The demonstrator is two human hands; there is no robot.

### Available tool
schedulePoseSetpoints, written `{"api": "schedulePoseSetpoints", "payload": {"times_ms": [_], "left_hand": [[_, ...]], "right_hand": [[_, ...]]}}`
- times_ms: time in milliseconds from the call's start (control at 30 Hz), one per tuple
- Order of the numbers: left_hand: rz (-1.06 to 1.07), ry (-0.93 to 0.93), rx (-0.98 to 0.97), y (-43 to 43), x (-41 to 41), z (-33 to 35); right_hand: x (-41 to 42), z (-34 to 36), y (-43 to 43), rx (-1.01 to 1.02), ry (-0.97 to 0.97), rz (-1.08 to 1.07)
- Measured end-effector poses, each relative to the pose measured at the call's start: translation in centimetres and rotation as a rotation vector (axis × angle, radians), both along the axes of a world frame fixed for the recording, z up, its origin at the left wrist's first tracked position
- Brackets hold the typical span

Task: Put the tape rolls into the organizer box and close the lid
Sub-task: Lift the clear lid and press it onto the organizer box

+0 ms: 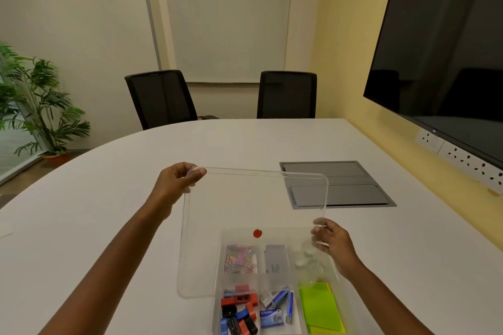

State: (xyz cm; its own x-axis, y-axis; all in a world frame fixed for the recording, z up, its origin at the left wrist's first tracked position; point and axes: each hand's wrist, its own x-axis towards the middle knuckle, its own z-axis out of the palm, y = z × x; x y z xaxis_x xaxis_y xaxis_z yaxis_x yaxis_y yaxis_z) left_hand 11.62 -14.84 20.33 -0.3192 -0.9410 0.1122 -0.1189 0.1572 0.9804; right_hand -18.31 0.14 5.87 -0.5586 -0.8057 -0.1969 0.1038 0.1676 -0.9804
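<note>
A clear plastic lid hangs tilted in the air above and left of the organizer box. My left hand grips the lid's far left corner. My right hand pinches its right edge. The open box is clear, with a red dot on its far wall. Its far right compartment holds clear tape rolls. Other compartments hold coloured paper clips, a grey staple pack, red, blue and black sharpeners, blue staple boxes and green sticky notes.
The box sits near the front edge of a white oval table. A grey cable hatch is set in the table at the right. Two black chairs stand at the far side. A dark screen hangs on the right wall.
</note>
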Motion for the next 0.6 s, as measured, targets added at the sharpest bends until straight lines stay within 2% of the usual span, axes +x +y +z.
{"api": "schedulePoseSetpoints", "payload": {"times_ms": [67,133,267,400,600], "left_hand": [[0.076,0.098,0.040,-0.2,-0.1,-1.9],[0.150,0.119,0.057,-0.3,-0.4,-4.4],[0.228,-0.004,0.055,1.3,-1.4,-11.0],[0.224,-0.057,0.161,4.3,-2.5,-16.7],[0.231,-0.155,0.241,6.5,-2.9,-20.5]], "right_hand": [[-0.4,0.1,0.2,-0.023,-0.002,-0.045],[-0.7,0.2,0.5,-0.026,-0.003,-0.070],[-1.1,-0.3,1.1,0.022,-0.069,-0.116],[-1.8,-1.3,1.7,0.096,-0.189,-0.172],[-3.1,-2.7,2.1,0.218,-0.124,-0.198]]}}
